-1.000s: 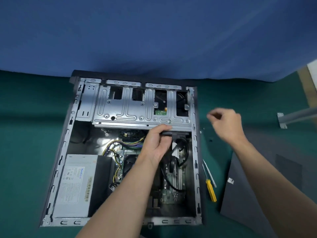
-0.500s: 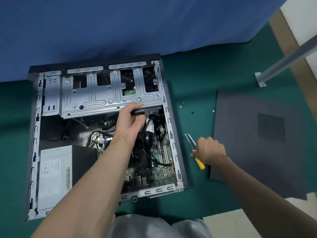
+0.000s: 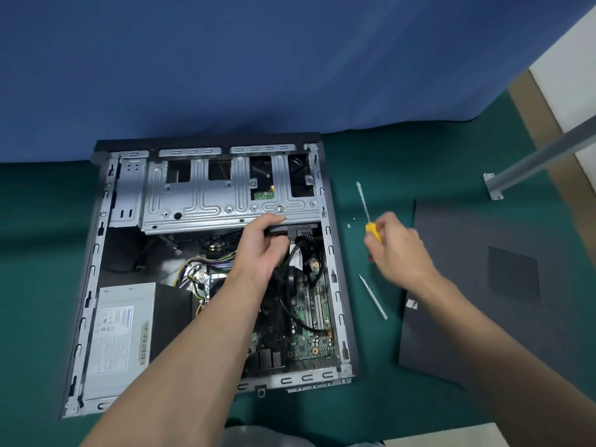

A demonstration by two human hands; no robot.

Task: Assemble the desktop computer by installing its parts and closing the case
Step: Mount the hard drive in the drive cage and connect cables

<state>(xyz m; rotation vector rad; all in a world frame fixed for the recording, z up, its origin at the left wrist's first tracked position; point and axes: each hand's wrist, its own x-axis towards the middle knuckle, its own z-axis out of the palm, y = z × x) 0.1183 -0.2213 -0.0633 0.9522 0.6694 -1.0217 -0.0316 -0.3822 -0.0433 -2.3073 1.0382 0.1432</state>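
Inside the case [image 3: 335,253], at its far end, left hand [image 3: 261,250] grips the near edge of the drive cage [image 3: 225,201], thumb on top, fingers curled underneath, right beside the black connector [image 3: 301,232] and cables [image 3: 303,253]. Right of the case, right hand [image 3: 400,250] has its fingers clamped round the yellow screwdriver [image 3: 367,217], raised off the counter [image 3: 387,398], tip pointing away. Likely risks: the cage looks not yet screwed down, so if the left hand eases off it could sag onto the cables or motherboard [image 3: 309,333]. The driver tip could skid off a screw head and gouge the board. The loose screws [image 3: 348,225] just right of the case are tiny, easy to knock away or drop inside. Versus half a second ago: the right hand was low on the counter taking the screwdriver, now it's lifted. The second thin tool [image 3: 374,298] stays put, left-hand grip unchanged, side panel [image 3: 483,285] still off, further right of the case.
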